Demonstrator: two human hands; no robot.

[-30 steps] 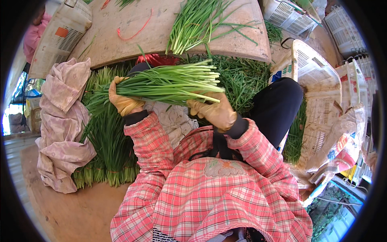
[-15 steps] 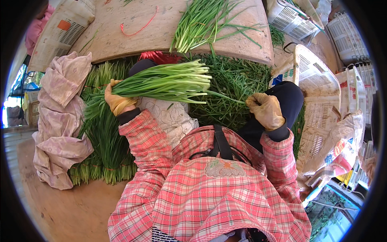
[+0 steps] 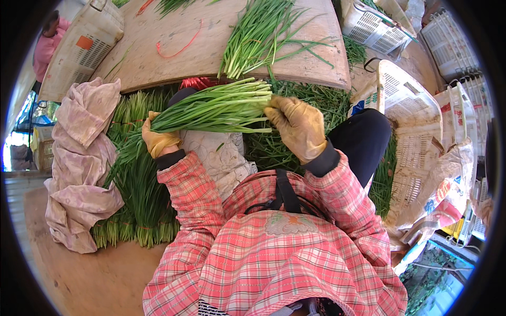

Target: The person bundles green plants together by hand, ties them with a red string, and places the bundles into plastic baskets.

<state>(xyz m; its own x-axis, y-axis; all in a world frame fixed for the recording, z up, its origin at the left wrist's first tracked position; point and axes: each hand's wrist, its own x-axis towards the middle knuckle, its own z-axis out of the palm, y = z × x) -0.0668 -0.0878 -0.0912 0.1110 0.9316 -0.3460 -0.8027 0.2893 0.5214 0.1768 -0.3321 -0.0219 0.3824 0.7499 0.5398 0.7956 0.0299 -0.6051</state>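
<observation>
Bunch of green stalks [image 3: 216, 108] is at approx. 11 o'clock from ctr., pale ends pointing to 3. Our L hand [image 3: 161, 139], gloved, at 9–10, has its fingers wrapped round the leafy part; some of them are hidden behind the stalks. Our R hand [image 3: 300, 129], also gloved, at 2: fingers curled narrow, tips at the pale ends; we can't tell if they pinch a stalk. Loose greens [image 3: 311, 100] heap up at 1–2, partly blocked by that hand; our R knee [image 3: 366, 134] at 3, in dark trousers, stands betw. them & a white crate [image 3: 416, 105]. Wooden surface [image 3: 137, 52] spans 11–1 w/ a stalk pile [image 3: 258, 39] at 12 & a red tie [image 3: 169, 56] at 11. Tied bundles [image 3: 145, 184] lie at 8, mauve cloth [image 3: 84, 152] beside them at 9. Co-worker's pink sleeve [image 3: 45, 58] shows at 10, nr. another crate [image 3: 103, 31].
</observation>
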